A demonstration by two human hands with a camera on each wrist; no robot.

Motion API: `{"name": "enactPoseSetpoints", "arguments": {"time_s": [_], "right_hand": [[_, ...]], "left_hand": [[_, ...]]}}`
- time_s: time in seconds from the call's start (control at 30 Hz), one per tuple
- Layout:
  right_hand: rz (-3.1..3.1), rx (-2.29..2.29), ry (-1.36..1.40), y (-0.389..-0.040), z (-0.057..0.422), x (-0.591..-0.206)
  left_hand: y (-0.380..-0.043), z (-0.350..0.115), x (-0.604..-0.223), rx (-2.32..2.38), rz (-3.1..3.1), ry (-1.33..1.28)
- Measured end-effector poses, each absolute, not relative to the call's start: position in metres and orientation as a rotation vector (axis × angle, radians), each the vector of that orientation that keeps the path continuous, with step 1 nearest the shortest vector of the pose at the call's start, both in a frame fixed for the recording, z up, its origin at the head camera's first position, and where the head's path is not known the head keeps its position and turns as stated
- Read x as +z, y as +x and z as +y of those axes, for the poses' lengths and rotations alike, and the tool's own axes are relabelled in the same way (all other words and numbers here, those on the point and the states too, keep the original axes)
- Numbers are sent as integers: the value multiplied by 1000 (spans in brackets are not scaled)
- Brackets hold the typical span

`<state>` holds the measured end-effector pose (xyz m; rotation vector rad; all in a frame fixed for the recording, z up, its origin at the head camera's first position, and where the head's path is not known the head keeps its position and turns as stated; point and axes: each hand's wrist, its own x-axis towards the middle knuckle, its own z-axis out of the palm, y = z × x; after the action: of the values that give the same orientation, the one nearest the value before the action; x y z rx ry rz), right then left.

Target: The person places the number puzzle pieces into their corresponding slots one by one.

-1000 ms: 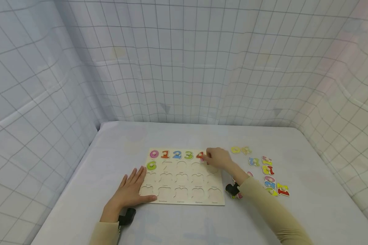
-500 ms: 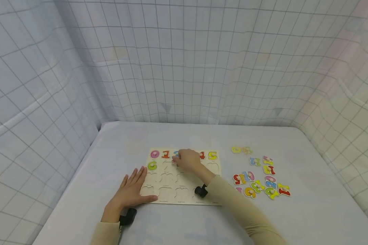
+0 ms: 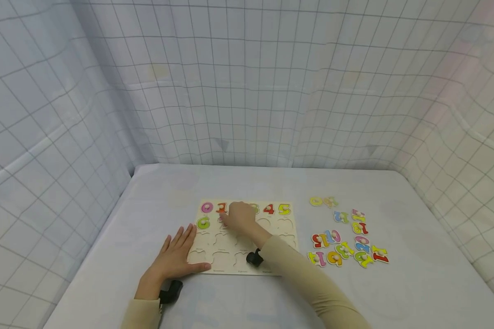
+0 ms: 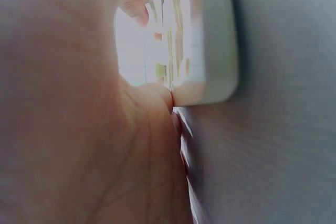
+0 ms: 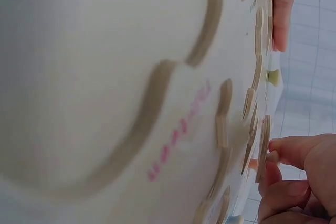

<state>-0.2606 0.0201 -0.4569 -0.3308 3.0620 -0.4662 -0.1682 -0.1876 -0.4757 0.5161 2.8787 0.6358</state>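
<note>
Steadying the board (image 3: 207, 242), seemingly, spread the left hand (image 3: 174, 257) at its left edge; pinched a piece (image 5: 264, 148) by its knob (image 5: 272, 156) in the right hand (image 3: 240, 217), leaving its underside free beside the green 6 (image 3: 203, 223).

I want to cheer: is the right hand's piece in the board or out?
Out: the right wrist view shows the right hand pinching the piece by its knob, raised off the board.
</note>
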Motion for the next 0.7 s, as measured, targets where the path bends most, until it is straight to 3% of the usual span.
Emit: {"name": "enactPoseSetpoints", "arguments": {"time_s": [0.7], "right_hand": [[3055, -441, -301, -257, 15, -460]], "left_hand": [[-167, -187, -476, 654, 2887, 526]]}}
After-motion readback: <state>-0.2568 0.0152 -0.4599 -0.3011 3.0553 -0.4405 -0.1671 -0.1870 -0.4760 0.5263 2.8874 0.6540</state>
